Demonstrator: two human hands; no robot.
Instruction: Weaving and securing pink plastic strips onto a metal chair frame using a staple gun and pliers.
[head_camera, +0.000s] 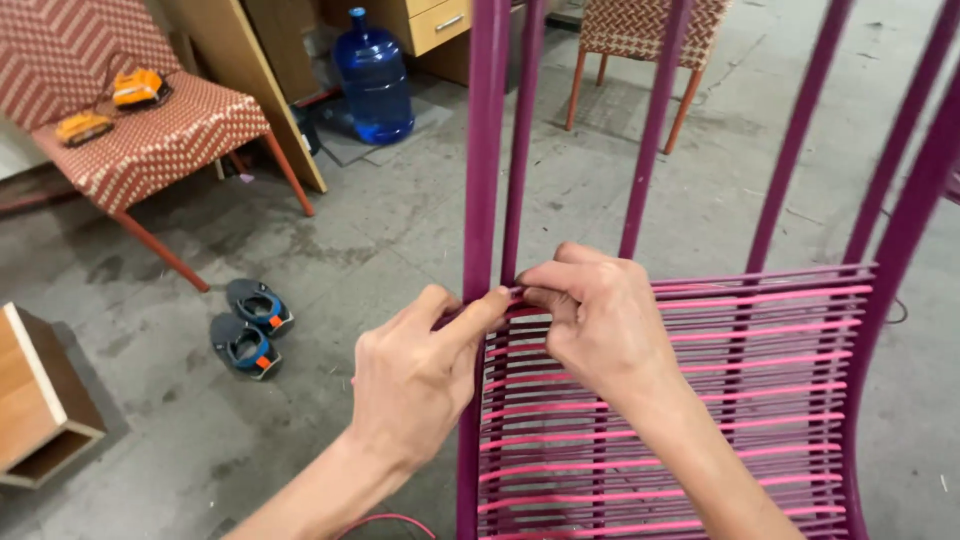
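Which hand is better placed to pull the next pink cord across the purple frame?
Probably the right hand: it lies over the pink cords, fingertips at the top strand. The left hand sits outside the purple upright, thumb pressing there.

Two woven red-and-cream chairs and two yellow power tools. One blue plastic water jug. Two dark sandals.

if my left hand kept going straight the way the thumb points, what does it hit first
The left hand points up and right; it already meets the purple frame bar, then the right hand pinching pink cord just beyond, though depth is hard to judge.
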